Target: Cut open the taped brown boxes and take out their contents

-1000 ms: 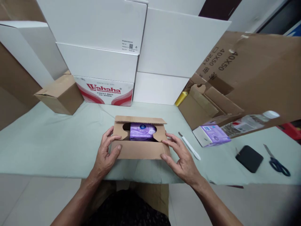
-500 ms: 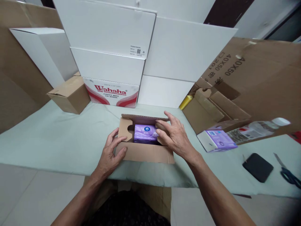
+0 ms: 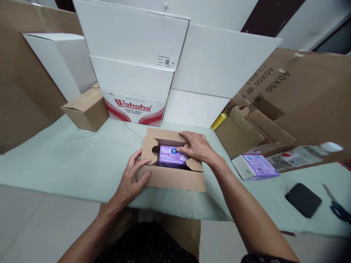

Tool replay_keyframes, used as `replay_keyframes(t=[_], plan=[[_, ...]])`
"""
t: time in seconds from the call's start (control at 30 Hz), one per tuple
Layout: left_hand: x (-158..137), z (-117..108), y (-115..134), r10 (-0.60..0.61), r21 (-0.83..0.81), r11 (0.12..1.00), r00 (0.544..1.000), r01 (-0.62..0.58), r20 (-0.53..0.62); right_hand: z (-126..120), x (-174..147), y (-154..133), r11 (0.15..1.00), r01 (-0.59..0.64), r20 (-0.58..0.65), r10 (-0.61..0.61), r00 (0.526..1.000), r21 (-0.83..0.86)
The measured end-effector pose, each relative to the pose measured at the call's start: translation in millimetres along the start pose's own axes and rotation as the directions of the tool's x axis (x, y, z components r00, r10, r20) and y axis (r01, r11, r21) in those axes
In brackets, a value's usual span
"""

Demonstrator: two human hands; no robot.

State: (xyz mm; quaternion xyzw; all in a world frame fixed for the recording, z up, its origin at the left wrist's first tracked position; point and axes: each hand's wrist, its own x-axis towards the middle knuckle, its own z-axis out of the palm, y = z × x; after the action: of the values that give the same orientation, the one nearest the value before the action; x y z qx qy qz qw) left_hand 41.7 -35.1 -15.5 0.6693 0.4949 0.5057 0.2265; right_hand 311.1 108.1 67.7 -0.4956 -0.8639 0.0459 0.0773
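A small cardboard box (image 3: 175,179) stands on the cloth with its flaps folded out. Inside it lies a purple tissue pack (image 3: 170,159) with a blue round logo. My left hand (image 3: 134,175) grips the box's left front corner, fingers on the left flap and thumb on the front flap. Across the back right of the box rests my right hand (image 3: 196,146), its fingers stretched over the back flap. The right thumb points left over the top of the pack; whether it touches the pack I cannot tell. Part of the right flap sits beneath this hand.
White boxes and a Wahaha carton (image 3: 134,107) stack up behind. A closed brown box (image 3: 86,109) stands left. On the right are an open carton (image 3: 238,131), another purple tissue pack (image 3: 257,166), a clear bottle (image 3: 301,155), a black flat object (image 3: 303,199) and scissors (image 3: 340,210).
My right hand has moved toward the back flap, which now lies folded outward rather than upright. The right flap shows more. My left hand stays at the box's left side.
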Motion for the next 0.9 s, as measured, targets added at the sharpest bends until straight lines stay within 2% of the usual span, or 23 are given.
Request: replay_keyframes(t=[0.07, 0.23, 0.33, 0.4, 0.5, 0.6, 0.67, 0.73, 0.8, 0.9], plan=[[2.0, -2.1, 2.3, -0.013, 0.001, 1.000, 1.000, 0.013, 0.010, 0.7, 2.7, 1.5, 1.000, -0.007, 0.067, 0.006, 0.998, 0.014], [11.5, -18.8, 14.0, -0.049, 0.033, 0.998, 0.993, 0.046, 0.107, -0.5, -0.6, -7.6, 0.996, -0.085, 0.088, 0.087, 0.992, -0.030], [23.6, -34.4, 23.2, -0.053, 0.092, 0.995, 0.978, 0.035, 0.202, -4.3, -7.0, -20.0, 0.987, -0.120, 0.049, 0.126, 0.991, -0.102], [36.0, -43.3, 29.8, 0.005, 0.136, 0.990, 0.961, -0.045, 0.278, -8.1, -11.9, -29.1, 0.977, -0.139, -0.001, 0.141, 0.990, -0.160], [59.7, -49.7, 40.1, 0.124, 0.152, 0.967, 0.897, -0.206, 0.425, -15.1, -18.5, -40.1, 0.959, -0.185, -0.029, 0.183, 0.983, -0.213], [83.2, -47.1, 50.1, 0.171, 0.172, 0.927, 0.783, -0.334, 0.599, -22.0, -22.1, -45.2, 0.950, -0.239, 0.008, 0.246, 0.969, -0.203], [95.0, -42.5, 56.4, 0.162, 0.220, 0.881, 0.704, -0.419, 0.691, -26.1, -23.1, -44.2, 0.950, -0.270, 0.025, 0.277, 0.961, -0.157], [102.0, -37.9, 62.5, 0.137, 0.292, 0.815, 0.657, -0.500, 0.741, -29.7, -24.4, -38.8, 0.955, -0.288, 0.002, 0.289, 0.957, -0.072], [104.7, -34.7, 67.5, 0.113, 0.376, 0.740, 0.654, -0.558, 0.748, -32.7, -27.2, -28.4, 0.955, -0.291, -0.052, 0.294, 0.954, 0.063], [103.0, -34.4, 69.3, 0.124, 0.496, 0.630, 0.708, -0.597, 0.696, -34.6, -35.0, -4.8, 0.892, -0.270, -0.085, 0.320, 0.944, 0.363]])
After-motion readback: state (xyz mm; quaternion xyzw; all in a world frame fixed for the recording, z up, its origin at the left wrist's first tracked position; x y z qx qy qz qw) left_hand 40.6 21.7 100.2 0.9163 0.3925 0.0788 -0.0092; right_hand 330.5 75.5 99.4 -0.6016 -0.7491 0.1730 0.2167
